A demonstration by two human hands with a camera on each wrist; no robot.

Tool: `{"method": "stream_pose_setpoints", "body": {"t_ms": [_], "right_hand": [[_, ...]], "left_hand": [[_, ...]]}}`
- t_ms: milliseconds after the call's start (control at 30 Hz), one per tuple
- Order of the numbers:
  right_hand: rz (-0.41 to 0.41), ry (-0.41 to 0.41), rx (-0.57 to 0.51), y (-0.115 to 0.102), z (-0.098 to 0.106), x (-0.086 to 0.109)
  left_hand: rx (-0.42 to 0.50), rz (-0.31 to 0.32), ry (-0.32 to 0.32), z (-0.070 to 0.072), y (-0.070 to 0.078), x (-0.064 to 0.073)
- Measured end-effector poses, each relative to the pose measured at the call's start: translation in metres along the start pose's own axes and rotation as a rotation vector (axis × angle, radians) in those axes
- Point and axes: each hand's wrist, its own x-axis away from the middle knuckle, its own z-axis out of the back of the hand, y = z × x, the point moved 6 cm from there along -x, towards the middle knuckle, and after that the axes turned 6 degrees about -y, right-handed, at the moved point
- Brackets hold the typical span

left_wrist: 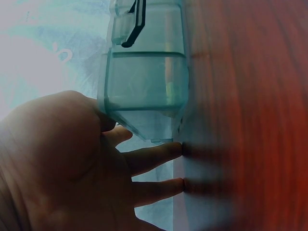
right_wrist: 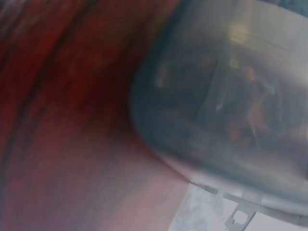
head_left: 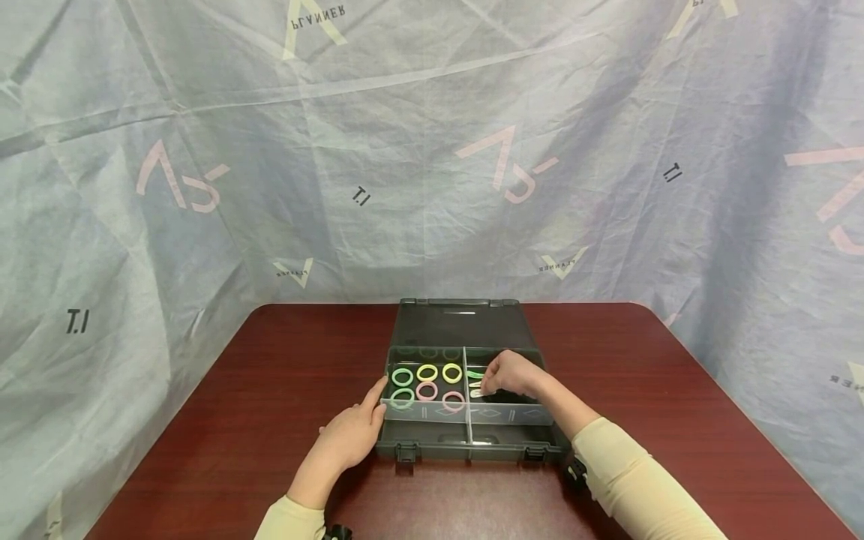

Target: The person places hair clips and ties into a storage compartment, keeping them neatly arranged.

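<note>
A dark see-through plastic box stands with its lid tipped back. In its left upper compartment lie several ring-shaped hair ties: green, yellow and pink. My left hand rests against the box's left side, thumb at the wall and fingers extended in the left wrist view. My right hand reaches into the right upper compartment, fingertips bunched at a pale hair clip. Beside it lies a green hair clip. The right wrist view is blurred and shows the fingers only dimly through the box wall.
A clear divider parts the left and right compartments. Two latches hang at the box's front edge. Under the box is a reddish-brown table; a printed grey cloth hangs behind.
</note>
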Motion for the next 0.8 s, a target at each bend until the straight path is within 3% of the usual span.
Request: {"method": "stream_pose_setpoints", "body": {"t_ms": [400, 800], "right_hand": [[0.048, 0.036, 0.064, -0.0016, 0.0, -0.0008], [0.03, 0.015, -0.098, 0.0062, 0.0073, 0.0007]], "left_hand": [[-0.013, 0.005, -0.006, -0.0008, -0.0012, -0.0017], [-0.017, 0.01, -0.004, -0.0005, -0.001, -0.0014]]}}
